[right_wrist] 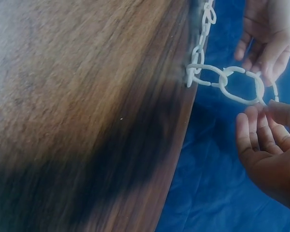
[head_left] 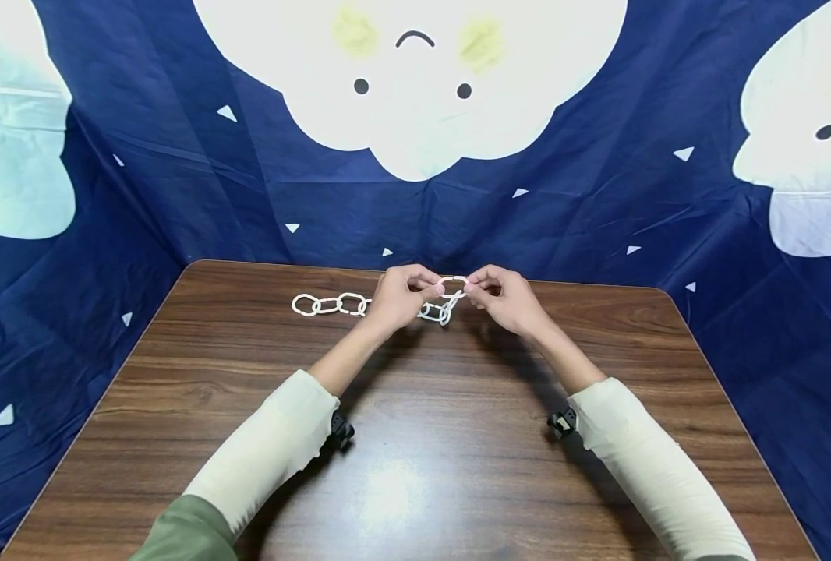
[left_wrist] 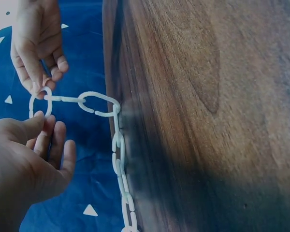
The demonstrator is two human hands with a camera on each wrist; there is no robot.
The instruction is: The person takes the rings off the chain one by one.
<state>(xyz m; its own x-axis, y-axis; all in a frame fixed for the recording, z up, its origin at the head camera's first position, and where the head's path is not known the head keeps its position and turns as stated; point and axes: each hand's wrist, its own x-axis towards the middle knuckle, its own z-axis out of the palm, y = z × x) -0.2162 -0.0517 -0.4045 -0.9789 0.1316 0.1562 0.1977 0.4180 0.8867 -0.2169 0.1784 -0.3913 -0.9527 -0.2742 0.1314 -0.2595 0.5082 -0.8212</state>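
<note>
A chain of white plastic links trails along the far part of the wooden table, partly hidden behind my left hand. Its end link is raised above the table, pinched between thumb and fingertips by each hand at opposite sides. My right hand grips the right side of that link. Several links hang from it down to the tabletop. Small gaps show in some links, including one near my hands in the right wrist view.
The brown wooden table has its far edge just beyond both hands. A dark blue cloth with white clouds and triangles hangs around the table. Black wrist cameras are worn below the forearms.
</note>
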